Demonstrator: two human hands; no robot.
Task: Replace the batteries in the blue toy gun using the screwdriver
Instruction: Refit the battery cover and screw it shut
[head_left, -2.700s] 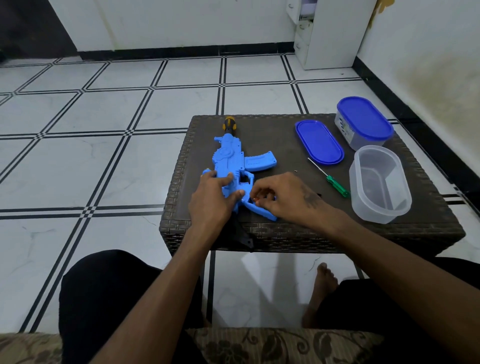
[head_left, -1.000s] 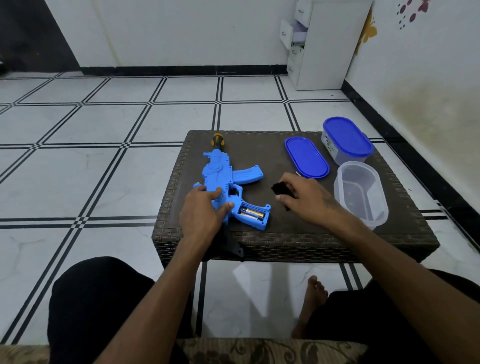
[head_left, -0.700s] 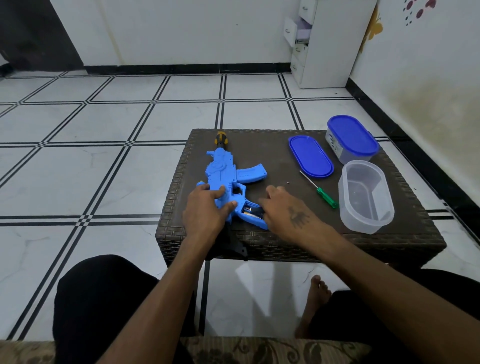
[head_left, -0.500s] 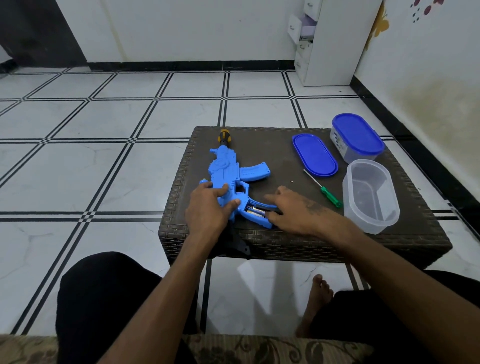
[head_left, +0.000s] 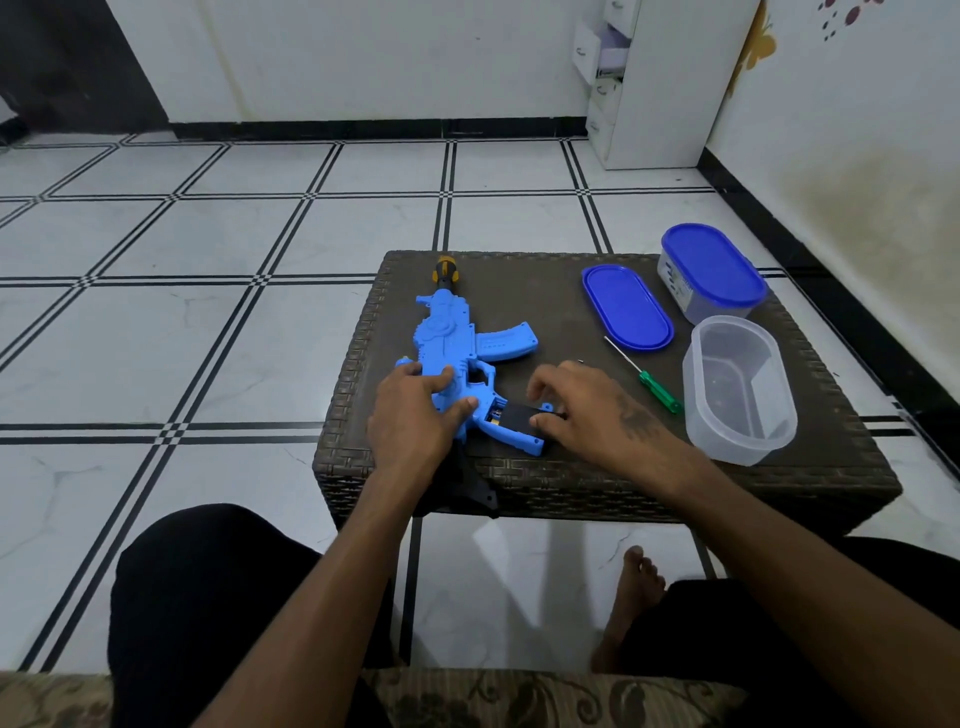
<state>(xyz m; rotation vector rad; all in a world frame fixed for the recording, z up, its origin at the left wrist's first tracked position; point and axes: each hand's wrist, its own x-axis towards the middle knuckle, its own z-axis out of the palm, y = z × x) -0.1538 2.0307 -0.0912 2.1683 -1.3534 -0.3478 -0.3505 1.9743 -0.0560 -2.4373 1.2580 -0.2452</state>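
Toy gun (head_left: 451, 343) in blue plastic lies flat on the left half of the dark woven table (head_left: 582, 478), its orange and black muzzle toward the far edge and its black stock hanging over the near edge. At the gun's grip, on its near right, a black battery cover (head_left: 517, 414) sits over the compartment, with a sliver of battery showing at the cover's left end. Left hand (head_left: 415, 415) rests on the gun's body just left of the grip, fingers spread and nearly straight, thumb against the grip, pressing the gun down rather than wrapping it. Right hand (head_left: 582, 405) is just right of the grip, fingers bent, thumb and fingertips touching the cover's right end; whether it pinches the cover or only pushes it I cannot tell. Right of the gun, past that hand, lies a screwdriver (head_left: 647, 377) with a green handle, untouched, its thin shaft pointing away toward a loose blue lid (head_left: 626, 306). Farther right of the gun stand a clear open tub (head_left: 737, 392) and, behind it, a closed tub with a blue lid (head_left: 710, 270)
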